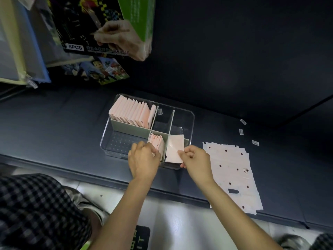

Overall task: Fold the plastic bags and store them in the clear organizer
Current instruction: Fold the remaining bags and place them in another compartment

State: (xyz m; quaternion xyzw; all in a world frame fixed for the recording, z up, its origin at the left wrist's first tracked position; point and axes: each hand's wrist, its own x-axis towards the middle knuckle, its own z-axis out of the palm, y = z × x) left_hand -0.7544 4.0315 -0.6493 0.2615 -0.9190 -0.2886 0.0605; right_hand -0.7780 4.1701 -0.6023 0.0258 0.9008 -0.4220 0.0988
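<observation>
A clear organizer [187, 116] with grey dividers stands on the dark shelf. Its back-left compartment holds a row of several folded pink bags [131, 112]. A smaller bundle of folded bags [156, 141] stands in the front-middle compartment, and my left hand [142, 159] presses against it with curled fingers. My right hand [196, 161] pinches one folded pink bag [174, 148] by its right edge, holding it upright over the front-right compartment. A stack of flat, unfolded pink bags [232, 172] with black dots lies to the right of the organizer.
Boxed goods hang at the upper left, where another person's hand [117, 38] holds a green and black box [108, 24]. Small white stickers [241, 131] lie on the shelf at the right. A checked sleeve [36, 210] fills the lower left.
</observation>
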